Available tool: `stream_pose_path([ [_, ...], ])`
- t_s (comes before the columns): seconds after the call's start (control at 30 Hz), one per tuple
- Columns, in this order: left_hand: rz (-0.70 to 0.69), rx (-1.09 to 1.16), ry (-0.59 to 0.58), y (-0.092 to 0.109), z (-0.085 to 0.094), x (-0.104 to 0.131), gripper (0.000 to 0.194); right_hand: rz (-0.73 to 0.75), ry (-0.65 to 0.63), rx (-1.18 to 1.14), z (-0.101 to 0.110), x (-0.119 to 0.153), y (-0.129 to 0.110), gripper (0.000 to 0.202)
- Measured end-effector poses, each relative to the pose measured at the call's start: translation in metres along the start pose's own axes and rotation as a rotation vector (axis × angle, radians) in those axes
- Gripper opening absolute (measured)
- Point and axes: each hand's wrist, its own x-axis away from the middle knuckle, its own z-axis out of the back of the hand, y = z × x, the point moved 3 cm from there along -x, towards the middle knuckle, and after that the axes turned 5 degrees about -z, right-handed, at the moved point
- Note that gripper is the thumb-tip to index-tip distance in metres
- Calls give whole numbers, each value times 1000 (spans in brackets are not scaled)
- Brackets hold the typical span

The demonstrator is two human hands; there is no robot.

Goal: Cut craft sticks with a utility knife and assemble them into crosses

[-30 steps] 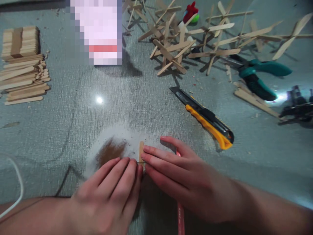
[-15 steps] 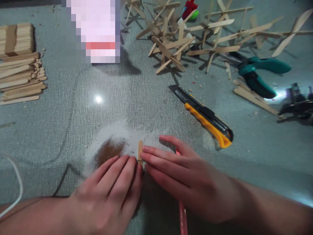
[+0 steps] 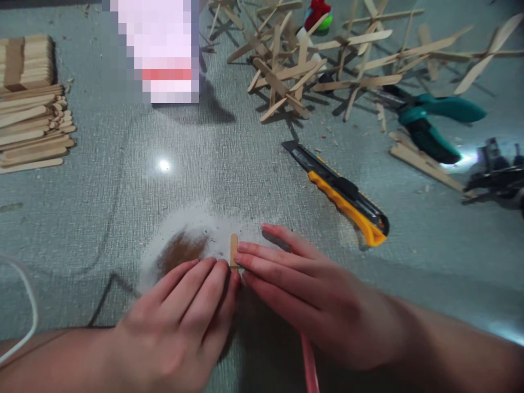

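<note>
Pink rod (image 3: 310, 363) swung lower end rightward under my right hand (image 3: 327, 300) | craft stick (image 3: 233, 251) lay by left hand (image 3: 184, 322), against right fingertips | fingers bunched left, extended right; grips indeterminable | even pressure best prevented skewing

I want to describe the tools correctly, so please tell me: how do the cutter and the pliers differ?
The cutter is yellow and black; the pliers have teal and dark handles.
The cutter has one long, straight body; the pliers have two handles, spread apart.
The cutter lies apart from the crossed sticks; the pliers lie with their jaws close to some of them.
Both rest on the table, with no hand on them.
</note>
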Motion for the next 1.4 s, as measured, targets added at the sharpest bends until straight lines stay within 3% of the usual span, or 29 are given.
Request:
stream_pose_path([
  [0.17,3,1,14,1,0,-1,36,-11,-4,-27,1,-2,1,31],
  [0.3,-26,11,-63,0,1,-1,37,-16,-20,-53,1,0,1,30],
  [0.47,5,28,8,0,1,0,35,-19,-28,-58,0,0,1,30],
  [0.73,-7,32,-46,1,0,-1,36,-14,-6,-48,1,0,3,30],
  [0.87,0,32,-14,-1,2,-1,36,-10,-18,-58,2,-1,3,29],
  [1.0,-33,45,-87,-1,3,-1,37,-14,-16,-62,2,-1,3,29],
  [1.2,54,78,35,3,-3,0,36,-21,1,-53,2,-1,2,29],
  [1.4,59,92,32,1,-2,0,35,-5,-4,-35,2,-4,5,29],
])
